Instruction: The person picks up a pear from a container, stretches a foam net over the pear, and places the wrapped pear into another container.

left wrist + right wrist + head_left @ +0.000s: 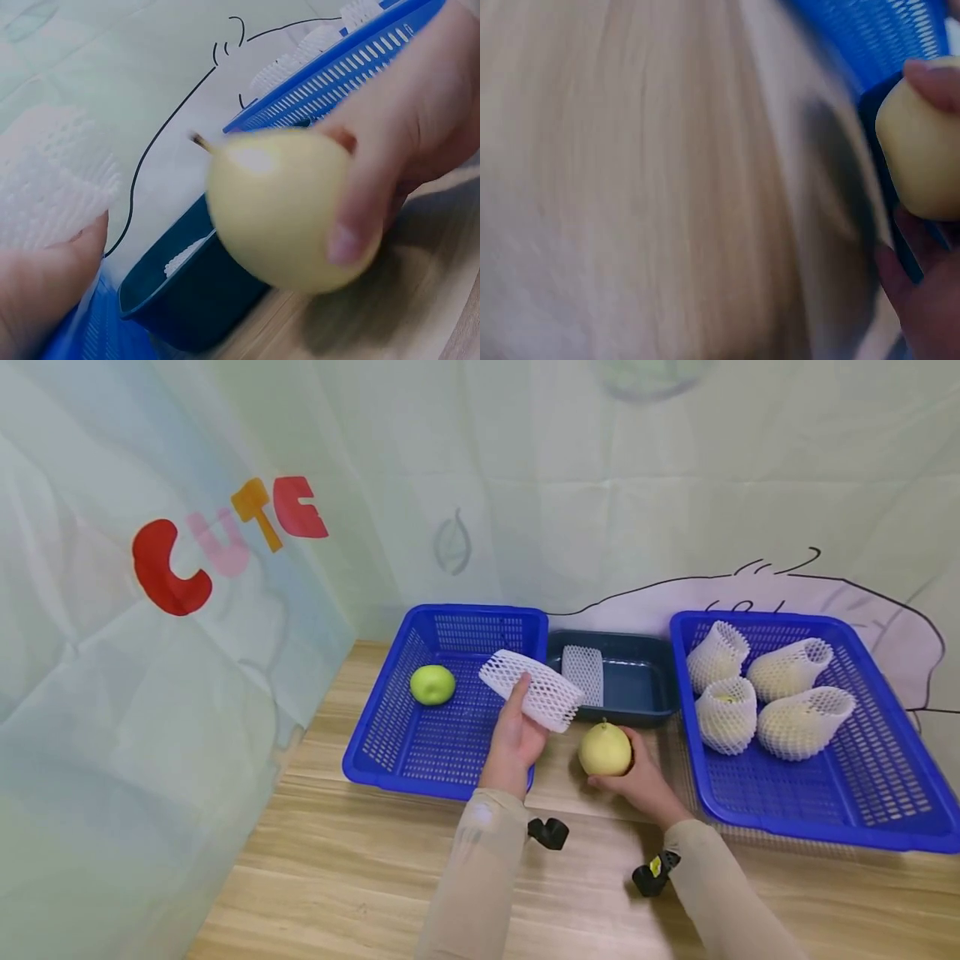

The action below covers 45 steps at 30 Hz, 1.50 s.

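Note:
My left hand (519, 739) grips a white foam net sleeve (531, 689), thumb across its front, over the right rim of the left blue basket (442, 789). Just to the right, my right hand (643, 777) holds a pale yellow pear (604, 749) by its side, stem upward, above the wooden table. The left wrist view shows the thumb of that hand pressed on the pear (277, 210); the sleeve (52, 176) is blurred at the left edge. In the right wrist view the pear (922, 150) is partly cut off. A greenish-yellow pear (432, 685) lies in the left basket.
Between the baskets stands a dark teal bin (637, 681) with another flat foam net (583, 672) inside. The right blue basket (817, 835) holds several pears in foam nets (802, 722). Behind everything hangs a printed cloth (525, 510). The wooden table (337, 868) extends in front.

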Motion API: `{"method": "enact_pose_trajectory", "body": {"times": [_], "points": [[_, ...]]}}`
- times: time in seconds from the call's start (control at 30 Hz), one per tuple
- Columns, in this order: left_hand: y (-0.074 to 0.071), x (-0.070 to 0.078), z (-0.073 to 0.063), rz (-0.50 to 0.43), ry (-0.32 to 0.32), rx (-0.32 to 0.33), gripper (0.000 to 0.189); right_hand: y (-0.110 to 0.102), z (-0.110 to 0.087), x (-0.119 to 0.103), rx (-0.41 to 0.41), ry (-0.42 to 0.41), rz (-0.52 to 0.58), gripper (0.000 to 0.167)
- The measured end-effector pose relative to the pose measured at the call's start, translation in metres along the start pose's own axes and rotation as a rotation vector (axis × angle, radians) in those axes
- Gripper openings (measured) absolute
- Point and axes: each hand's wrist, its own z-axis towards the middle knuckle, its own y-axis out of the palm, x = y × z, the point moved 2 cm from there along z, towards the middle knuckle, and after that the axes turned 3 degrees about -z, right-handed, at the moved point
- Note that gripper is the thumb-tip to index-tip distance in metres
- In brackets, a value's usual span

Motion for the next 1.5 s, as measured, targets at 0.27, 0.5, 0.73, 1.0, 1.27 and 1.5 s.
{"method": "enact_pose_trajectory", "body": {"times": [0.27, 0.5, 0.73, 1.0, 1.27, 1.5], "points": [[0.007, 0.004, -0.005, 0.04, 0.128, 0.033, 0.043, 0.0, -0.018, -0.025, -0.041, 0.023, 0.146, 0.086], [0.014, 0.004, -0.01, 0.124, 0.126, 0.032, 0.049, -0.002, -0.018, -0.044, -0.071, 0.007, 0.232, 0.089], [0.013, 0.001, -0.012, 0.259, 0.131, 0.001, 0.066, -0.001, -0.013, -0.055, -0.092, 0.016, 0.258, 0.09], [0.015, -0.004, -0.01, 0.406, 0.163, -0.039, 0.074, 0.004, -0.006, -0.067, -0.062, 0.025, 0.39, 0.087], [0.019, -0.005, -0.014, 0.569, 0.198, -0.119, 0.082, 0.005, -0.009, -0.084, -0.19, 0.05, 0.88, 0.054], [0.021, -0.005, -0.019, 0.843, 0.158, -0.168, 0.101, 0.005, -0.003, -0.097, -0.312, 0.146, 1.077, 0.064]]}}
